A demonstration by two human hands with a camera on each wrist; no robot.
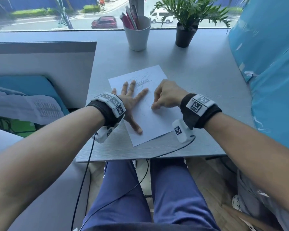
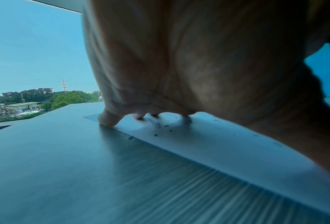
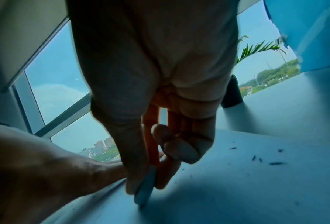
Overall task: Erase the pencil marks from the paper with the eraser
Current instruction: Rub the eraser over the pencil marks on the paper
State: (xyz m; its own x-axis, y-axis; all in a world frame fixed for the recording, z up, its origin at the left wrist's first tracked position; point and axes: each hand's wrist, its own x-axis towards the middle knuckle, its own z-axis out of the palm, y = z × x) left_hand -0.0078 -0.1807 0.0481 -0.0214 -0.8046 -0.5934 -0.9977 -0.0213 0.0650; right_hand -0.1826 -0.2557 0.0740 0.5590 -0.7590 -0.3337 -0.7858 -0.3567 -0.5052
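A white sheet of paper (image 1: 155, 124) lies askew on the grey table (image 1: 198, 90), with pencil scribbles (image 1: 143, 79) near its far end. My left hand (image 1: 132, 97) lies flat on the paper's left part, fingers spread and straight, holding the sheet down. My right hand (image 1: 163, 97) sits over the middle of the sheet and pinches a pale eraser (image 3: 146, 189) between thumb and fingers, its tip touching the paper (image 3: 237, 189). Dark eraser crumbs (image 3: 275, 163) lie scattered over the sheet. In the left wrist view the fingertips (image 2: 108, 121) press on the paper edge (image 2: 198, 144).
A pale cup (image 1: 138, 34) holding pens stands at the table's far edge, with a potted plant (image 1: 186, 33) to its right. A blue plastic-wrapped panel (image 1: 270, 64) runs along the right side. Cables (image 1: 90, 155) hang off the near table edge.
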